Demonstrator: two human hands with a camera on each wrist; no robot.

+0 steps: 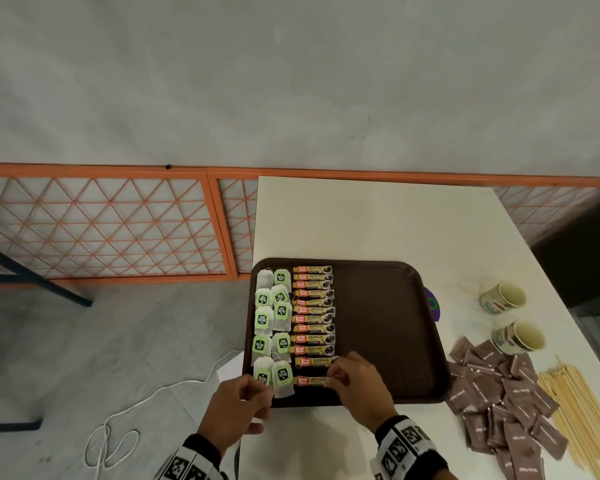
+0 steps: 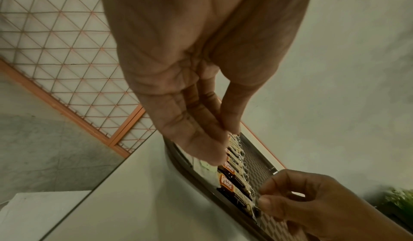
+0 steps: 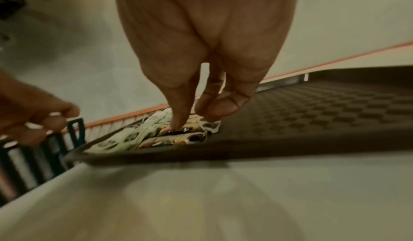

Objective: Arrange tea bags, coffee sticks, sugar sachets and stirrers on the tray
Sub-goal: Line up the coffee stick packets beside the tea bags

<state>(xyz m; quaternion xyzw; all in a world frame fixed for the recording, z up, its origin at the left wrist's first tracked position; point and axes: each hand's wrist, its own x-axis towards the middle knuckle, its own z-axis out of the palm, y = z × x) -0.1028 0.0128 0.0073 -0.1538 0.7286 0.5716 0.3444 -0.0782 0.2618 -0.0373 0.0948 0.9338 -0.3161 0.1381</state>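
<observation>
- The right hand point(image 1: 359, 388) has its grip pinched, thumb and fingers curled on the right end of the nearest coffee stick point(image 1: 311, 381), which lies flat on the tray point(image 1: 388, 317).
- The left hand point(image 1: 238, 408) hangs over the tray's near left corner, fingers bunched against the thumb; whether they hold anything, I cannot tell.
- Tea bags point(image 1: 272, 323) lie in two columns on the tray's left side; the other coffee sticks point(image 1: 313, 310) form a column just beside them.
- Sugar sachets point(image 1: 499, 396) are heaped on the desk point(image 1: 361, 216) right of the tray, with stirrers point(image 1: 575, 410) beside them and two cups point(image 1: 503, 296) behind.
</observation>
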